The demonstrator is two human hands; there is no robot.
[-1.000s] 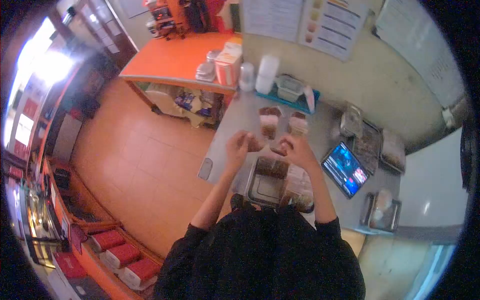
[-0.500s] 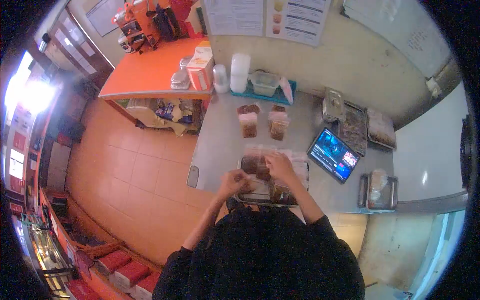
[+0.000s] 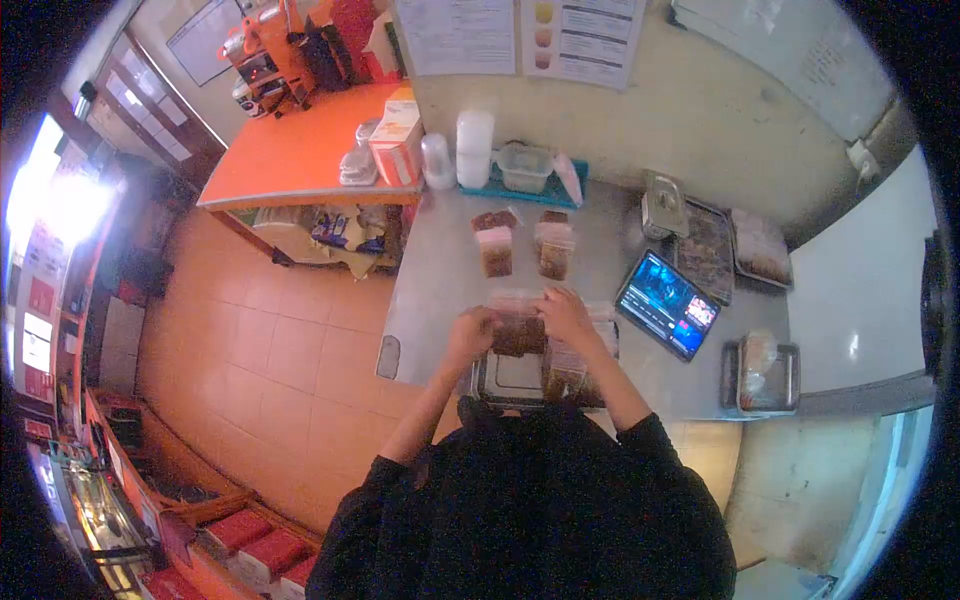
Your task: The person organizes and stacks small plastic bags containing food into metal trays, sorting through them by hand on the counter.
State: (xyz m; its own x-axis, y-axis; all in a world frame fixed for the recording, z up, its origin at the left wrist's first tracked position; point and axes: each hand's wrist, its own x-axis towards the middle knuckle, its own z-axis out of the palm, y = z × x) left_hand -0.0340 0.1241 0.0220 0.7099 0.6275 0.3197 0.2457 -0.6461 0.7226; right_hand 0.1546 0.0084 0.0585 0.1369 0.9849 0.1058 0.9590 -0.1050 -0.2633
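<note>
1 bag [image 3: 520, 338] partly behind right hand [image 3: 568, 317]

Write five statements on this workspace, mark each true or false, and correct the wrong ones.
1. The left hand and right hand are both at the brown-filled packets over the metal tray. True.
2. The tablet's screen is dark. False: the tablet is lit.
3. A clear container stands on the teal tray. True.
4. The orange-and-white carton lies on the floor. False: the carton stands on the orange table.
5. Printed sheets hang on the wall. True.
</note>
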